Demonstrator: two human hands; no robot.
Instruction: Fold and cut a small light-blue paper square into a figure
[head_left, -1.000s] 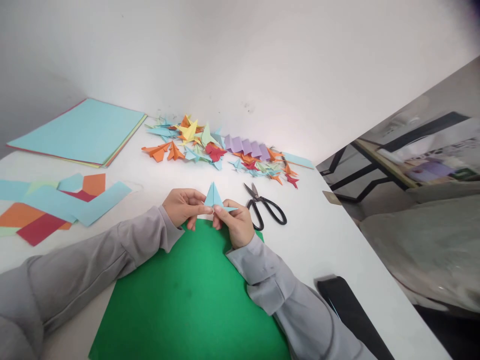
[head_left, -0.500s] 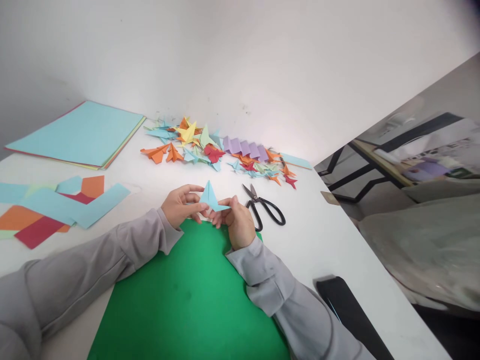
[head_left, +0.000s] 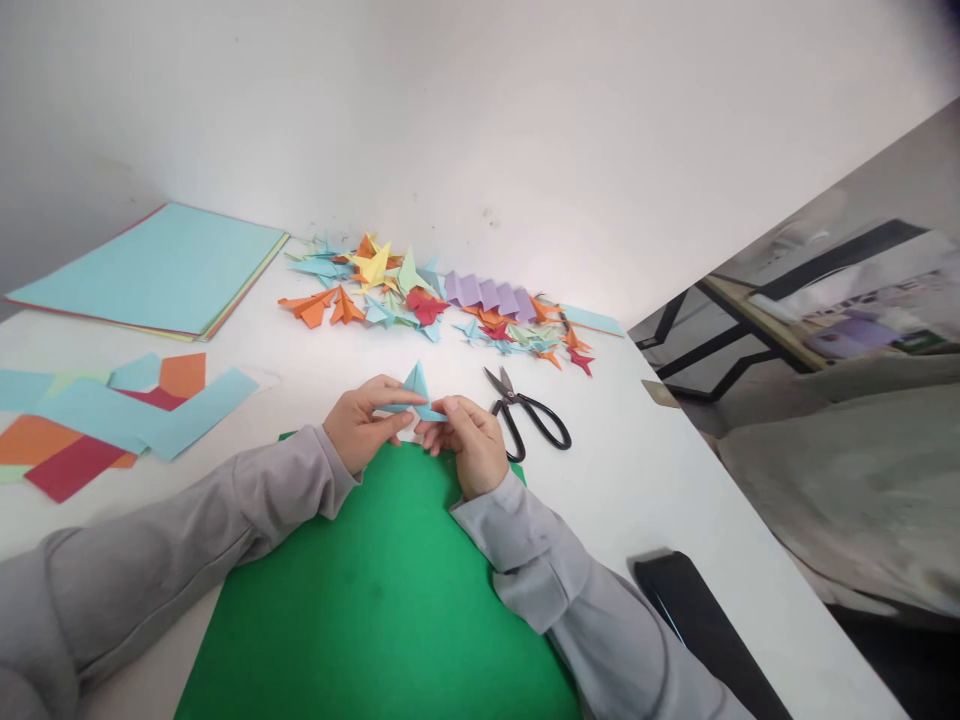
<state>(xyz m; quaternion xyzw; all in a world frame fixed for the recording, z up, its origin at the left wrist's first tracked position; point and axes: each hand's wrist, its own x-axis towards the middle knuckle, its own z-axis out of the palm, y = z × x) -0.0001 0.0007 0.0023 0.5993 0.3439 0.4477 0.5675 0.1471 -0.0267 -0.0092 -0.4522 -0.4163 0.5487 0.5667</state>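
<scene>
Both hands hold one piece: the bare left hand closes flat fingers over thumb on a small, light-blue, pointed piece of folded paper, and the bare right hand pinches its narrow right-hand tip between thumb and forefinger. The piece lies between the hands, in view just beyond the far edge of the green sheet. Its tall triangular point rises past the left fingers and aims away from the person, toward the wall; its slimmer arm runs rightward into the right-hand pinch. Neither hand is nearer, since both touch it; the fingers hide its lower part.

From where I stand, reading left to right: overlapping rectangular paper cuttings in light blue, orange, red and pale green; behind them, a stack of large coloured sheets, light blue uppermost; a large, plain green sheet beneath the forearms; a heap of multicoloured, pointed paper foldings along the wall; a purple, zigzag-pleated paper strip among them; black-handled metal scissors, blades parted, beside the right hand; and a flat, black, oblong object, partly covered by the right sleeve.
</scene>
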